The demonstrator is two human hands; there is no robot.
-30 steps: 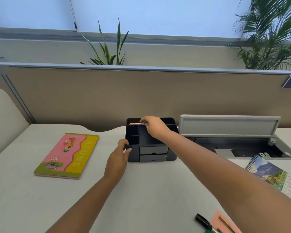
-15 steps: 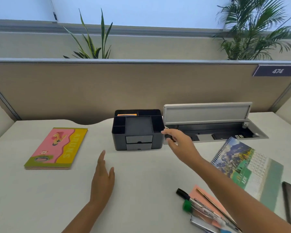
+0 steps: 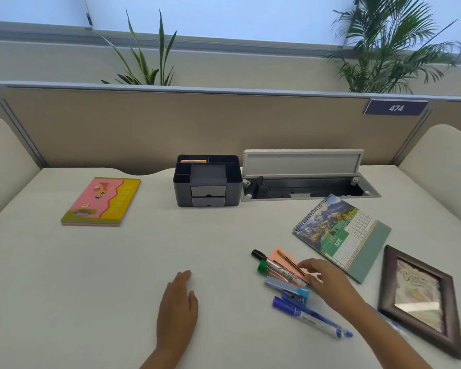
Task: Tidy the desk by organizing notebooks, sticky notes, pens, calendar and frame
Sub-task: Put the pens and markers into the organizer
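Note:
A black desk organizer (image 3: 207, 182) stands at the back middle with an orange sticky pad (image 3: 194, 161) in its rear slot. A pink and yellow notebook (image 3: 101, 201) lies at the left. At the right lie a spiral calendar (image 3: 341, 235) and a dark wooden frame (image 3: 421, 296). Between them and me is a pile of pens and markers (image 3: 280, 272) on a salmon sticky pad (image 3: 277, 255), with blue pens (image 3: 309, 316) nearer. My right hand (image 3: 322, 275) rests on the pile, fingers spread over the pens. My left hand (image 3: 177, 302) lies flat on the desk, holding nothing.
An open grey cable hatch (image 3: 304, 179) sits right of the organizer, its lid raised. A beige partition (image 3: 197, 123) closes the back of the desk, with plants behind it. A blue stapler (image 3: 288, 287) lies in the pen pile.
My right hand left the organizer and came down to the pen pile at the right. My left hand let go of the organizer and dropped flat onto the desk.

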